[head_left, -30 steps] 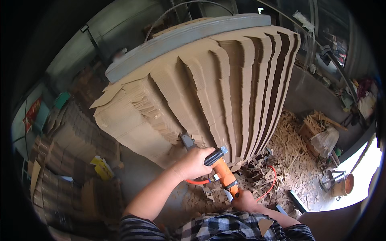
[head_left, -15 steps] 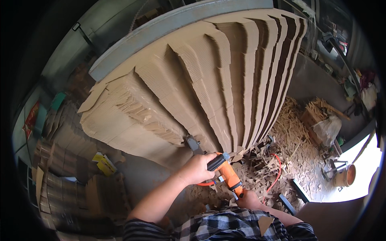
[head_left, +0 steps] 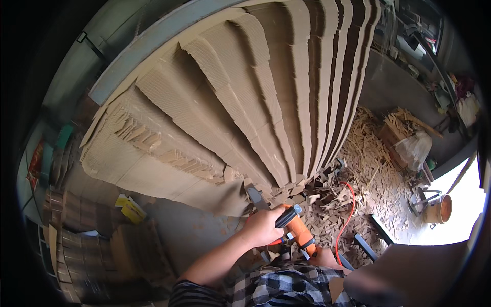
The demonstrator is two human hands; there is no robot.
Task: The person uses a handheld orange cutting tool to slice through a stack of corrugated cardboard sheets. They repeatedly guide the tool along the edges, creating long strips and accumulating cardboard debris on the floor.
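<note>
A tall stack of die-cut corrugated cardboard [head_left: 245, 97] leans before me, its layers cut into long wavy ridges. My left hand [head_left: 262, 227] is closed round the black side handle of an orange stripping tool [head_left: 299, 231]. At the tool's rear end, my right hand [head_left: 325, 257] is wrapped round the body, its fingers partly hidden. The tool's grey metal head [head_left: 255, 196] points up and away, close to the lower edge of the stack. Ragged torn waste strips [head_left: 169, 153] stick out along the stack's left part.
A grey metal beam [head_left: 153, 43] runs along the stack's top edge. Cardboard scraps [head_left: 373, 169] cover the floor at right, with a red hose [head_left: 349, 215] across them. Bundled cardboard [head_left: 92, 256] stands at left. An orange-brown bucket [head_left: 439, 210] sits far right.
In view, the stack has shifted left and upward, while the tool and both hands sit slightly lower and to the right. A blurred brown shape at lower right now covers my right forearm.
</note>
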